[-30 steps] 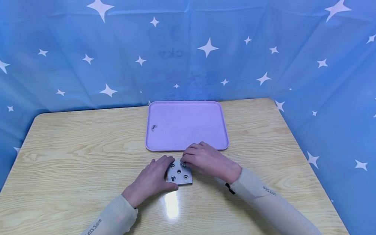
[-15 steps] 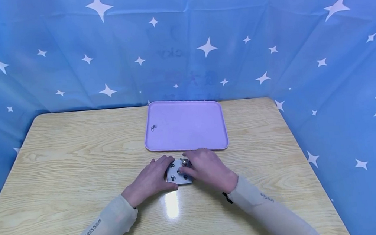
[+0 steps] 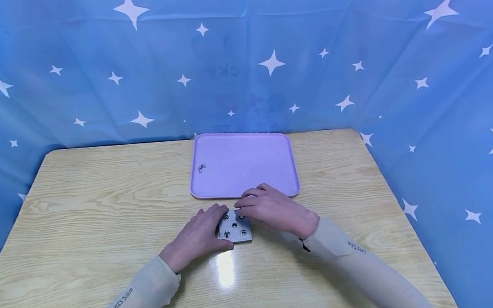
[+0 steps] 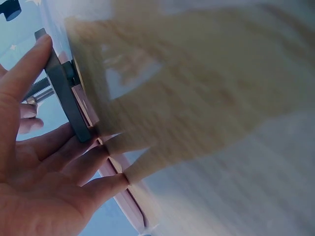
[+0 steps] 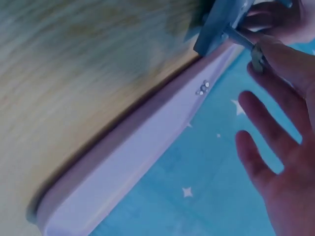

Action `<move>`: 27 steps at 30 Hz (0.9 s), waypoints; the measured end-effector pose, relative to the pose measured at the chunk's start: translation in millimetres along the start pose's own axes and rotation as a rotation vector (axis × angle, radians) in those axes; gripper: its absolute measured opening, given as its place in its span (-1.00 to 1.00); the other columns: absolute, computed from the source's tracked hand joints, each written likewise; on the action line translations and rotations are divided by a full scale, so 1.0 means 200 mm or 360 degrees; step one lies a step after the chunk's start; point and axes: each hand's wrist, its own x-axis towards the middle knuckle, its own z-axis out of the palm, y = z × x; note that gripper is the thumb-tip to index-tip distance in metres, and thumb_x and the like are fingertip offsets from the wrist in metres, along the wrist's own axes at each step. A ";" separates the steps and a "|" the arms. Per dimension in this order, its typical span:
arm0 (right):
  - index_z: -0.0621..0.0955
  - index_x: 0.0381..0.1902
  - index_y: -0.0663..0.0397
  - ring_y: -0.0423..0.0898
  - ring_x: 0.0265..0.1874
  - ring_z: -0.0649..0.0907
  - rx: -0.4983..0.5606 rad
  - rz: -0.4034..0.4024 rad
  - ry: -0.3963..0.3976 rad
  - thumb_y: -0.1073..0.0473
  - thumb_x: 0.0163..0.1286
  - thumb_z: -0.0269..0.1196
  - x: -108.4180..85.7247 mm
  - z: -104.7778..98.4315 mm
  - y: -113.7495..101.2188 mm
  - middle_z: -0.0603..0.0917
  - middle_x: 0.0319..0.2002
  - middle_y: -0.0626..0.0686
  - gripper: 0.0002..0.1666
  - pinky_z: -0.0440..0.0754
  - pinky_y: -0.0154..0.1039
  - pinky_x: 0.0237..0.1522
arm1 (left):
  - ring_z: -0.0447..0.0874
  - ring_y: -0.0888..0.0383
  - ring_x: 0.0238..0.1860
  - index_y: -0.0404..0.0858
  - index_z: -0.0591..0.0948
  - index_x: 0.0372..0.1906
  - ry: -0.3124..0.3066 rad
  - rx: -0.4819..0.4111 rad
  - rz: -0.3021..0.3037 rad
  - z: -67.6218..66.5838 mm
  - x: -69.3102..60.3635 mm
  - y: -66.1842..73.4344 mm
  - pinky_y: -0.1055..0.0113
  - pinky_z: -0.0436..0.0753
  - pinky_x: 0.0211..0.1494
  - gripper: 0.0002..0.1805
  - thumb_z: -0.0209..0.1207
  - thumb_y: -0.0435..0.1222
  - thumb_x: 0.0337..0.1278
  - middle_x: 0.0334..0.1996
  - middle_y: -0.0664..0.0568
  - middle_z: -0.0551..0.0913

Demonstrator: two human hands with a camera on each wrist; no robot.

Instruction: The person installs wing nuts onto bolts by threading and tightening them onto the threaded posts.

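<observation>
A square grey metal plate [image 3: 234, 226] with several holes lies in front of me. My left hand [image 3: 197, 233] grips it along its left side, thumb at the near edge and fingers at the far edge. My right hand [image 3: 273, 211] is at the plate's far right corner. In the right wrist view its thumb and forefinger pinch a wing nut [image 5: 257, 58] at the end of a bolt [image 5: 239, 37] standing out of the plate; the other fingers are spread. Another bolt with a wing nut [image 3: 227, 233] stands at the near left corner.
Behind the plate lies a purple tray [image 3: 247, 163] with a raised rim. A small metal piece [image 3: 201, 167], seemingly with wings, sits near its left side. A blue curtain [image 3: 239, 76] with white stars hangs beyond the wooden table [image 3: 100, 196].
My right hand turned at the wing nut: its thumb swung toward me across the plate, then back, and the hand moved slightly away. The left hand and plate stayed put.
</observation>
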 end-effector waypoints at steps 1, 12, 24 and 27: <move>0.76 0.04 -0.19 -0.15 0.10 0.63 -0.0016 0.0008 0.0049 0.14 0.40 0.40 0.00 0.01 0.00 0.74 0.05 -0.20 -0.73 0.59 -0.17 0.04 | 0.44 -0.16 0.41 -0.33 0.48 0.38 0.0003 0.0005 0.0000 0.00 0.00 0.00 -0.21 0.34 0.51 -0.04 0.61 -0.02 -0.13 0.34 -0.23 0.52; 0.76 -0.33 0.01 -0.11 -0.54 0.60 0.0062 0.0511 0.0366 0.11 0.37 0.43 0.05 0.09 -0.15 0.72 -0.43 -0.07 -0.89 0.49 -0.25 -0.53 | 0.55 -0.08 0.26 -0.32 0.50 0.35 0.0027 0.0007 -0.0003 0.00 0.00 0.00 -0.20 0.37 0.49 -0.06 0.63 -0.03 -0.16 0.25 -0.16 0.58; 0.64 0.31 -0.14 -0.06 0.28 0.56 0.0146 0.0229 -0.0095 0.16 0.45 0.37 -0.01 -0.04 -0.06 0.60 0.33 -0.12 -0.51 0.61 -0.02 0.15 | 0.60 -0.07 0.17 -0.32 0.50 0.35 0.0037 0.0023 0.0028 0.00 0.00 0.00 -0.23 0.44 0.42 -0.06 0.63 -0.02 -0.16 0.21 -0.16 0.60; 0.65 0.30 -0.20 -0.10 0.31 0.53 0.0095 0.0073 -0.0159 0.24 0.45 0.35 -0.02 -0.06 -0.03 0.58 0.36 -0.18 -0.50 0.58 -0.06 0.14 | 0.59 -0.08 0.21 -0.32 0.49 0.37 0.0027 0.0011 0.0016 0.00 0.00 0.00 -0.24 0.42 0.44 -0.04 0.63 -0.03 -0.16 0.24 -0.18 0.59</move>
